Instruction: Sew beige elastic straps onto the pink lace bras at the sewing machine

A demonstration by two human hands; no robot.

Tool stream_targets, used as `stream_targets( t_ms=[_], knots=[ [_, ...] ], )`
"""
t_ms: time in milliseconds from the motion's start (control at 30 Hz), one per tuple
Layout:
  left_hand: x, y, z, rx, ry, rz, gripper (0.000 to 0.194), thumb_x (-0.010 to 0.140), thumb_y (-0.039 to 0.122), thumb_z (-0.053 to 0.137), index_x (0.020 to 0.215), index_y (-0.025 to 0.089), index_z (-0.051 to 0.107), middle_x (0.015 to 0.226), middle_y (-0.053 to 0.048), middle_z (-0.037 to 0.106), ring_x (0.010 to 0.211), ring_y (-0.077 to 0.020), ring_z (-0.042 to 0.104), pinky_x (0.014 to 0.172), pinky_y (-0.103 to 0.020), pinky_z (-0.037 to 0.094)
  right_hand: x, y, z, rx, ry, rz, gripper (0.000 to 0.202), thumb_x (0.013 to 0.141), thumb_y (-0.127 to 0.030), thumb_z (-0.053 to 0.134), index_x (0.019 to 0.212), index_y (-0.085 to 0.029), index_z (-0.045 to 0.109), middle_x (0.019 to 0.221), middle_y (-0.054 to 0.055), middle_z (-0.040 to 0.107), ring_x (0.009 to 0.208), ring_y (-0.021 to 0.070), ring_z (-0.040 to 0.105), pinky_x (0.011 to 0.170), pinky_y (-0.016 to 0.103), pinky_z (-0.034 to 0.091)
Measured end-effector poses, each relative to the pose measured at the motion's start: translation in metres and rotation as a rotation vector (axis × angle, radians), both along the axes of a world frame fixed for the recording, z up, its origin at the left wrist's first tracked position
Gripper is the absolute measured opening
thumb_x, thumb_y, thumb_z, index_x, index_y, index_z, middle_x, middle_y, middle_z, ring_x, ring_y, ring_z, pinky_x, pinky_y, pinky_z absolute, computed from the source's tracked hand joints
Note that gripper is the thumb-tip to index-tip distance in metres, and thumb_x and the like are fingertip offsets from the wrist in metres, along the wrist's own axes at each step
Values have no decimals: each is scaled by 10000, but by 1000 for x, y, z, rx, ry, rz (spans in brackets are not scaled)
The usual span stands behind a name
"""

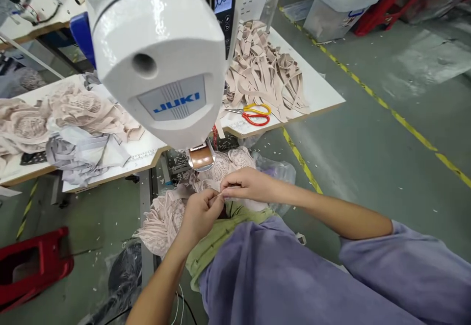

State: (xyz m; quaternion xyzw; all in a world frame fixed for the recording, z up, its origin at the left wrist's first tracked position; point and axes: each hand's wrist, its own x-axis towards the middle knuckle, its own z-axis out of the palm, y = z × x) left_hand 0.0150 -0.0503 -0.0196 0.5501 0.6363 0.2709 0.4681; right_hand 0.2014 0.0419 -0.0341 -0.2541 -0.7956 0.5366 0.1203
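My left hand (201, 212) and my right hand (245, 184) meet in front of my lap, fingertips pinched close together. Between them is a thin edge of a beige lace bra (217, 168); the exact part in my fingers is too small to make out. More beige lace bras (164, 219) hang in a bunch to the left of my left hand. Just beyond my hands is the head of a white JUKI sewing machine (158, 60), with a copper-coloured round part (201, 157) at its lower end. A green cloth (211, 239) lies over my lap.
Scissors with red and yellow handles (255, 114) lie on the right tabletop (324, 97), beside a heap of beige straps (265, 70). Beige lace pieces (84, 104) and grey fabric pieces (84, 151) cover the left table. A red stool (37, 266) stands at lower left.
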Motion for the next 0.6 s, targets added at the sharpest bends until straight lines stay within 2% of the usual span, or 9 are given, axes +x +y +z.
stream_targets(
  t_ms=[67,100,200,233,300,400,433,500,600],
  knots=[
    [-5,5,-9,43,41,14,235,837,366,640,669,203,631,564,19,533,549,-148,454,556,-258,329,2,7,-9,62,-50,16,194,916,-304,555,853,-191,699,741,-11,681,659,123,562,611,238,365],
    [-7,5,-15,88,26,85,182,807,362,683,714,208,656,614,3,575,596,-165,498,585,-266,366,2,9,-16,68,-67,-27,201,911,-312,548,828,-184,679,726,-8,665,653,126,549,608,242,358],
    [0,-3,-37,112,-274,331,194,742,359,766,856,218,698,835,-59,672,814,-221,609,732,-317,480,1,11,-36,-71,-5,-351,235,917,-367,503,818,-174,592,745,0,609,678,136,527,638,256,394],
    [7,-9,-45,49,-417,325,205,745,376,767,857,216,704,861,-70,684,841,-232,629,758,-339,503,-1,8,-42,-139,44,-469,245,925,-386,482,829,-177,565,751,-2,584,686,137,519,653,263,412],
    [25,-20,-58,-70,-593,222,268,751,460,755,831,206,724,836,-86,704,814,-254,667,748,-385,540,-7,-2,-48,-215,130,-626,256,944,-415,447,854,-188,524,753,-11,536,696,141,504,675,277,436],
    [53,-29,-74,-127,-745,182,470,791,652,628,902,208,733,936,-108,728,950,-276,695,835,-420,555,-16,-27,-50,-120,157,-726,218,966,-404,439,905,-205,505,790,-6,531,709,148,515,685,288,446],
    [60,-29,-78,-125,-805,233,535,791,701,590,942,205,724,996,-112,726,1030,-271,682,898,-414,540,-19,-35,-50,-64,153,-748,195,973,-387,438,924,-210,502,804,-1,544,709,149,525,684,291,447],
    [70,-25,-84,-111,-924,413,612,757,735,604,996,181,705,1067,-124,718,1131,-264,648,993,-396,499,-25,-50,-54,27,151,-761,154,982,-358,439,950,-218,495,802,4,570,701,154,550,671,295,453],
    [77,-19,-84,-64,-992,709,526,766,618,692,1032,164,684,1070,-106,724,1107,-234,657,1010,-356,482,-33,-65,-64,87,174,-737,145,986,-354,447,951,-220,490,787,16,600,719,170,593,665,301,472]
  ],
)
